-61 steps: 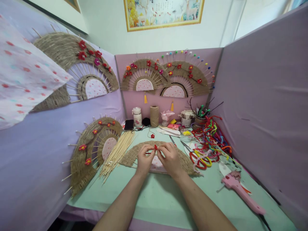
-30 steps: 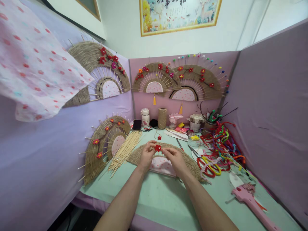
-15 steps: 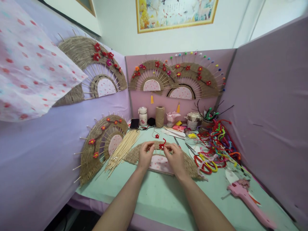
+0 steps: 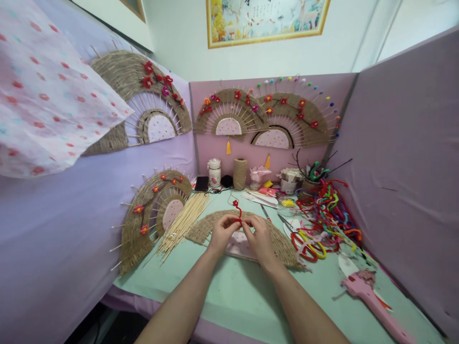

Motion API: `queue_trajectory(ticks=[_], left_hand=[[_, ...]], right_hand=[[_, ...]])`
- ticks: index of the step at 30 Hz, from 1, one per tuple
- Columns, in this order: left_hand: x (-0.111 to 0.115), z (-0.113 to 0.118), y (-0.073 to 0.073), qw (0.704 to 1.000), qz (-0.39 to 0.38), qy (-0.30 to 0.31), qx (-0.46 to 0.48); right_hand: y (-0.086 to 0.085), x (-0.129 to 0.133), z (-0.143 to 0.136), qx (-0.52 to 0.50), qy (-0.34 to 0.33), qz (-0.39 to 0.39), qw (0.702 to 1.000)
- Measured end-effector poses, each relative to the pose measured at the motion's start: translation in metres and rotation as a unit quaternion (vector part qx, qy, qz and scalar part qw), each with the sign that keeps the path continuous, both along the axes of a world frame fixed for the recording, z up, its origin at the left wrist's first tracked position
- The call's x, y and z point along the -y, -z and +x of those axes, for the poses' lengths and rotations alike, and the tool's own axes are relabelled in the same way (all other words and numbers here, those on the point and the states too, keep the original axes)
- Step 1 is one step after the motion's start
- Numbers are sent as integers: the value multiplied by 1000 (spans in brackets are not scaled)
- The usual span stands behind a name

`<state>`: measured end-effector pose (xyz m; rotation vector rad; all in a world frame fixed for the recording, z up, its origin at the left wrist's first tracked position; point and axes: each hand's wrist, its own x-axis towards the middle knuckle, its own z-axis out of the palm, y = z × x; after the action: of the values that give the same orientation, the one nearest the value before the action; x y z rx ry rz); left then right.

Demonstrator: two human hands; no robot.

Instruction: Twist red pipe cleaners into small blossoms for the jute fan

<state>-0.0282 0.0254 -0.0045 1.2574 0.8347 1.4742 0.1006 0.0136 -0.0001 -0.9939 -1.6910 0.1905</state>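
Observation:
Both my left hand (image 4: 223, 232) and my right hand (image 4: 258, 234) pinch a red pipe cleaner (image 4: 239, 213), fingertips nearly touching. Its free end sticks up above my fingers, while the part between them is mostly hidden. Beneath my hands lies a fan (image 4: 206, 224) wound in brown twine, with a spotted pale half-round centre (image 4: 239, 243) partly covered by my fingers. Just beyond the fan's top edge rests a small finished red flower (image 4: 235, 203).
Bamboo sticks (image 4: 184, 220) lie left of the fan. On the right are scissors (image 4: 310, 244), a heap of coloured pipe cleaners (image 4: 328, 210) and a pink glue gun (image 4: 369, 296). A twine spool (image 4: 240, 173) and a white jar (image 4: 214, 173) stand at the back. Decorated fans (image 4: 158, 215) lean on the partitions.
My hands have come closer together, and the red pipe cleaner's looped part is now hidden between my fingers. Its free end stands upright. The view has shifted slightly.

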Motion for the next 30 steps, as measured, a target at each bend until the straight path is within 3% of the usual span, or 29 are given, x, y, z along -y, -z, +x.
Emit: queue_trajectory(ticks=[6, 10, 18, 25, 27, 30], left_hand=[[-1, 0, 1, 995, -72, 12, 66], [2, 0, -3, 990, -113, 27, 84], [3, 2, -1, 996, -81, 27, 33], [3, 2, 0, 991, -118, 44, 41], [4, 1, -2, 988, -140, 48, 50], [6, 0, -7, 983, -168, 53, 58]], right_hand=[[-4, -1, 2, -41, -13, -61, 997], [-7, -1, 7, -28, -23, -52, 998], [-7, -2, 8, -6, -11, -80, 997], [-3, -8, 10, -99, -66, -194, 974], [-4, -8, 11, -90, -74, -188, 975], [-8, -5, 14, -39, -75, -116, 990]])
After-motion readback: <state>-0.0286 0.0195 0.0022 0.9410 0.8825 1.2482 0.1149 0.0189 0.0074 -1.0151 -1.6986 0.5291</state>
